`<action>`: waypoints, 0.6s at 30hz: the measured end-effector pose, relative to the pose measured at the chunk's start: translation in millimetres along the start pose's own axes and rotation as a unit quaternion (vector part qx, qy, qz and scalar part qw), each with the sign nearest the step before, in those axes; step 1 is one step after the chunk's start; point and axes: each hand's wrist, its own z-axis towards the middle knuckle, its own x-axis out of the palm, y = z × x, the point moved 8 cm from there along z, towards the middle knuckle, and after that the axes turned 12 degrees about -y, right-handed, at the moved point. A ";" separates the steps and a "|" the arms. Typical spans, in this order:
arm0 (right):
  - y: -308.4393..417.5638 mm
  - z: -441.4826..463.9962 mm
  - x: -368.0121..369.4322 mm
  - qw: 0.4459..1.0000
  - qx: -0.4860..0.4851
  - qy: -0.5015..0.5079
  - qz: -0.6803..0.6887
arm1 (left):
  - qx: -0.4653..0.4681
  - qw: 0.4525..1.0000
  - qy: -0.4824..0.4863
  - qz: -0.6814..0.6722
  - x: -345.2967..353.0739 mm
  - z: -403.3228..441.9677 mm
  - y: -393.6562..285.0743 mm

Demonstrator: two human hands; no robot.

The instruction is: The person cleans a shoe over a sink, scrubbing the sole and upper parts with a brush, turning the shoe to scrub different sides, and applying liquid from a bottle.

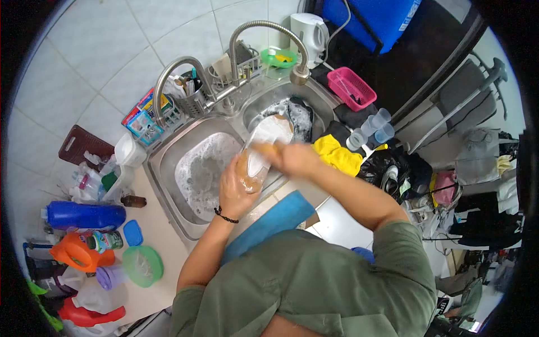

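Note:
In my left hand is a shoe with white and tan parts, held tilted over the divider between two steel basins. The fingers are closed around its near end. My right hand, smeared by motion, is closed on a tan, brush-like tool that lies against the shoe. Foamy water fills much of the left basin. A dark item sits among suds in the right basin. Exactly what the tool's working side looks like is hidden.
Two curved faucets rise behind the basins. A yellow cloth, plastic cups and a pink basket stand at the right. Bottles, including a blue one, and a green bowl crowd the left counter.

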 end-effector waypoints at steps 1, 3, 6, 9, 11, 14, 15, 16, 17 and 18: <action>-35.2 16.8 5.8 0.998 0.042 -0.047 0.031 | -0.009 1.000 0.005 0.009 0.2 -2.4 0.8; -65.9 29.8 4.9 0.990 0.104 -0.086 0.042 | -0.007 1.000 0.007 0.013 1.6 -3.2 -0.6; 10.8 -6.3 -4.2 0.999 0.018 -0.023 0.025 | 0.018 1.000 -0.013 0.012 4.9 -2.8 -5.4; -10.5 8.7 -6.1 0.999 0.041 -0.030 0.019 | 0.014 1.000 -0.022 0.014 8.9 -11.6 -1.7; -66.8 32.1 4.4 0.990 0.108 -0.081 0.045 | 0.009 1.000 -0.013 0.010 11.1 -12.1 -1.5; -58.8 22.1 5.0 0.989 0.106 -0.090 0.039 | 0.001 1.000 0.010 0.009 10.7 -11.1 1.1; -47.4 11.5 -2.8 0.988 0.119 -0.088 0.054 | -0.002 1.000 0.021 0.010 10.1 -11.0 2.4; -47.3 7.7 -0.6 0.987 0.119 -0.093 0.062 | 0.010 0.999 0.031 0.026 5.0 -4.5 -6.8; -49.3 4.9 2.3 0.985 0.120 -0.098 0.069 | 0.022 0.998 0.041 0.042 -1.9 2.4 -17.2; -48.7 0.7 5.5 0.985 0.120 -0.101 0.077 | 0.031 0.996 0.053 0.059 -6.2 6.6 -25.5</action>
